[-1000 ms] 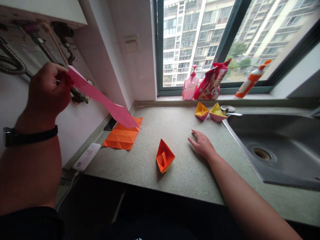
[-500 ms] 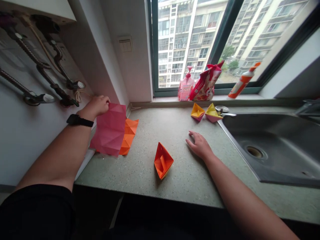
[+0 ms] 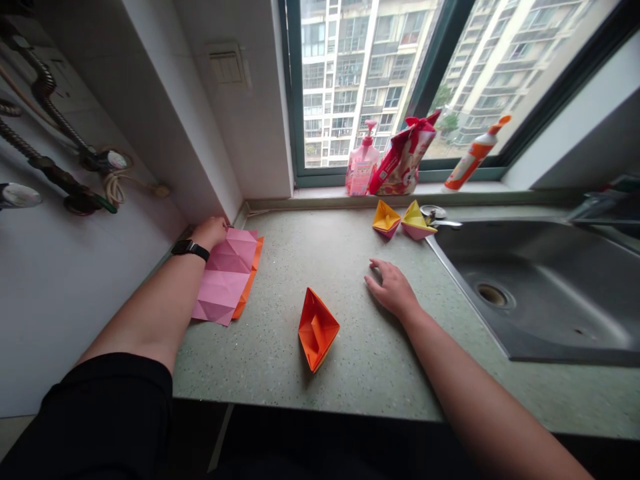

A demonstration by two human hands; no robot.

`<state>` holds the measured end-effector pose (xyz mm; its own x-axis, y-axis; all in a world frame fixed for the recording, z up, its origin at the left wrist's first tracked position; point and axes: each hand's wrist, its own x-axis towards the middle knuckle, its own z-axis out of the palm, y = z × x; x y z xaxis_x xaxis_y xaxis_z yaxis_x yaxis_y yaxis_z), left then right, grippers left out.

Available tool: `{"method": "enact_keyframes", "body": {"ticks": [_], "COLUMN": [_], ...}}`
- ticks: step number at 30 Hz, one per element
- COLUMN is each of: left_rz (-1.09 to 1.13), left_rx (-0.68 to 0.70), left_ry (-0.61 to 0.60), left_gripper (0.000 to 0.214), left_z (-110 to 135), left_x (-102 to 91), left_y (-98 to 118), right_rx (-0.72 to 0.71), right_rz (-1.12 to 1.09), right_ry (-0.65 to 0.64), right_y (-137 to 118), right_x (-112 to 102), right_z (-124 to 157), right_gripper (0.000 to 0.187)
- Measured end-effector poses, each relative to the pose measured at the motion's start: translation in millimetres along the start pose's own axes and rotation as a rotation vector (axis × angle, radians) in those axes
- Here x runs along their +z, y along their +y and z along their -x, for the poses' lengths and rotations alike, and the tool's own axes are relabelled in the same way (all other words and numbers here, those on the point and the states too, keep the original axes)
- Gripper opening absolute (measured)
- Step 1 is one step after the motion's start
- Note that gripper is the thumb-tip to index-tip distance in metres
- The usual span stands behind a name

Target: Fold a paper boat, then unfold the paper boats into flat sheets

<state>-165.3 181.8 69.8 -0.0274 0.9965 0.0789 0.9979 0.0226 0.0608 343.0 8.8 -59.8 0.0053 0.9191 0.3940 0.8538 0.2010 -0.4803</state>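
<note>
Countertop (image 3: 270,267): left hand (image 3: 210,232) at pink paper (image 3: 223,277)

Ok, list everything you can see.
Paper sheet: 1, pink, left
Other sheet: 1, orange, beneath pink
Paper boat: 1, orange, centre
Other boats: 2, yellow-pink, near sink
Sink: 1, grey, right
Metal piece: 1, silver, near sink
Counter: 1, greenish, centre
Pump bottle: 1, pink, windowsill
Bag: 1, red, windowsill
Squeeze bottle: 1, orange-white, windowsill
Window: 1, green-framed, back
Switch: 1, white, beside window
Pipes: several, metallic, left
Watch: 1, black, left forearm
Left hand: 1, bare, at pink sheet
Right hand: 1, bare, on counter
</note>
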Motion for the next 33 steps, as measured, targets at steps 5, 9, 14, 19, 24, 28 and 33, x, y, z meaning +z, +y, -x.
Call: {"method": "enact_keyframes", "body": {"ticks": [5, 9, 14, 19, 24, 28, 33], "left_rz": [0.006, -0.007, -0.027, -0.053, -0.068, -0.071, -0.048], "left_rx": [-0.028, -0.032, -0.034, -0.031, -0.011, 0.006, 0.139], "left_ry": [-0.051, -0.114, -0.143, -0.101, -0.034, 0.043, 0.107], "left_gripper": [0.023, 0.037, 0.043, 0.043, 0.024, 0.033, 0.044], "left_z": [-5.1, -6.5, -7.6, -4.1, 1.6, 8.9, 48.1], "left_x": [0.9, 2.1, 8.3, 14.7, 17.6, 19.9, 30.7], "left_y": [6.6, 10.3, 11.2, 10.2, 14.0, 24.2, 46.5], "right_rx": [0.008, 0.007, 0.009, 0.017, 0.025, 0.029, 0.025], "right_rz": [0.007, 0.007, -0.003, -0.012, -0.014, -0.012, 0.001], "right_ry": [-0.009, -0.008, -0.006, -0.007, -0.010, -0.017, -0.020], "right_y": [-1.0, -1.4, -2.3, -2.9, -3.2, -2.7, 0.1], "right_x": [-1.2, -1.7, -2.3, -2.3, -2.8, -3.4, -2.0], "right_z": [-0.1, -0.4, -1.0, -1.0, -1.4, -1.5, -1.2], "right_gripper": [0.049, 0.049, 0.048, 0.048, 0.048, 0.048, 0.047]}}
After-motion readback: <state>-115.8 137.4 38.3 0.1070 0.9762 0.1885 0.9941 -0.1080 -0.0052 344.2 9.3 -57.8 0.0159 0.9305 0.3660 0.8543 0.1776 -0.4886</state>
